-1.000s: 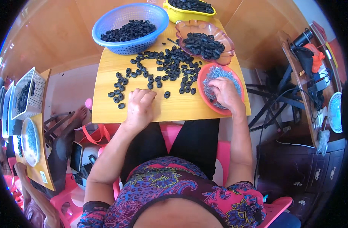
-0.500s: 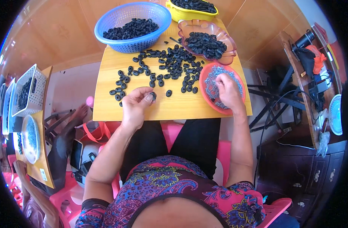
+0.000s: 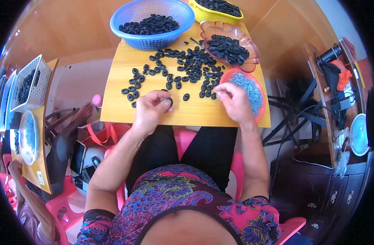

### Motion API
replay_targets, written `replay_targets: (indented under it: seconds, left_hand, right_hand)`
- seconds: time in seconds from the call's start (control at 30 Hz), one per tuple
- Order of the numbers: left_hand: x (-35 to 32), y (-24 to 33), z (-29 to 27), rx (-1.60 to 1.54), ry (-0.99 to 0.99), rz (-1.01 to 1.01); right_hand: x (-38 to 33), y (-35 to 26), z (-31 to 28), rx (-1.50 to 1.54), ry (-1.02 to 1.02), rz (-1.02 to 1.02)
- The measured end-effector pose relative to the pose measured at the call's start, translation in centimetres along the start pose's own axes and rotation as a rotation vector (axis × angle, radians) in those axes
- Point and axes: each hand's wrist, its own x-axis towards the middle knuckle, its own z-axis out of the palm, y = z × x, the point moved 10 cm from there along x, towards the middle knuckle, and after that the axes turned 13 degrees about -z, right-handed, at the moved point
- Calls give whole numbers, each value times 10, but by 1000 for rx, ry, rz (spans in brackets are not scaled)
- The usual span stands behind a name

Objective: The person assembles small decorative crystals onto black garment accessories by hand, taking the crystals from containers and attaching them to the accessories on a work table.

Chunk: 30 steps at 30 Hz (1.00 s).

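Over the near edge of the yellow wooden table [image 3: 195, 114], my left hand [image 3: 149, 111] pinches a small black oval part [image 3: 170, 101] between thumb and fingertips. My right hand [image 3: 237, 107] is at the near left rim of a round red dish [image 3: 225, 77]. Its thumb and fingers are pinched together; whatever they hold is too small to make out. Many tiny silvery metal pieces [image 3: 249, 89] fill the dish. Loose black oval parts [image 3: 194, 65] lie scattered beyond both hands, and a single one [image 3: 186, 97] lies between them.
At the back stand a blue basket [image 3: 152, 43], a yellow basin [image 3: 211, 16] and a scalloped amber bowl [image 3: 253, 57], all holding black parts. Another table [image 3: 36, 171] at the left carries a white basket [image 3: 42, 87]; a person sits there. A wooden cabinet [image 3: 305, 192] stands at the right.
My right hand has come out of the silvery pieces and moved left to the dish's rim, closer to my left hand. My left hand keeps hold of the black part. The view has shifted slightly.
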Motion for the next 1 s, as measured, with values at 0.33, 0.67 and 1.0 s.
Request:
replay_targets:
  seconds: [0.33, 0.67, 1.0]
  left_hand:
    - [-4, -15, 8, 223, -91, 31]
    - [2, -5, -10, 169, -32, 38]
    - [2, 1, -7, -234, -219, 1]
  right_hand:
    - [31, -5, 41, -344, -92, -29]
    - [38, -13, 76, -632, -197, -221]
    - [40, -10, 79, -684, -164, -266]
